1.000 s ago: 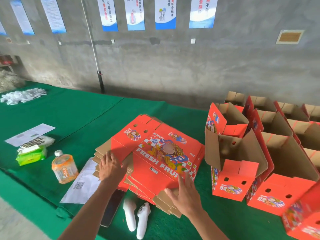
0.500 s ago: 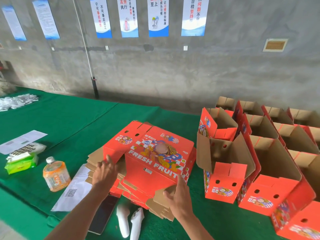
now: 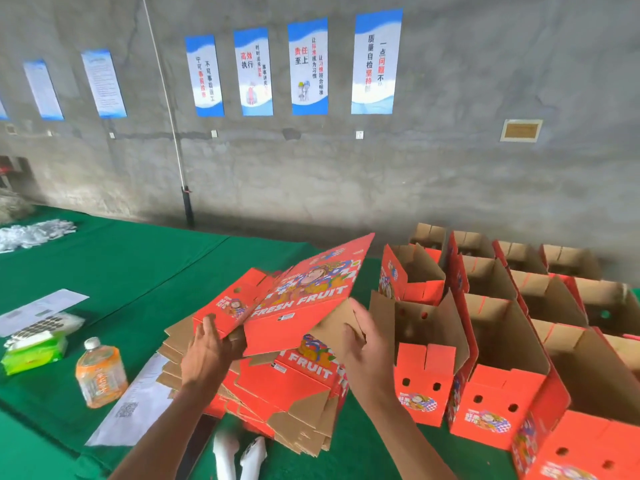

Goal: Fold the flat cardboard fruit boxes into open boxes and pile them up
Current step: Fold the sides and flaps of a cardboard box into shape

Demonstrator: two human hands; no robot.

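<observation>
Red flat box (image 3: 298, 306) (printed FRESH FRUIT) tilted up, gripped by both hands (image 3: 207, 355)

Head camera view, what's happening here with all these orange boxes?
A person is making up fruit boxes at a green table. Both hands hold one flat box tilted up off the stack of flat boxes: the left hand grips its near left edge, the right hand holds a brown flap on its right side. It is not yet opened out. Folded open boxes stand in rows to the right. A drink bottle stands to the left.
</observation>
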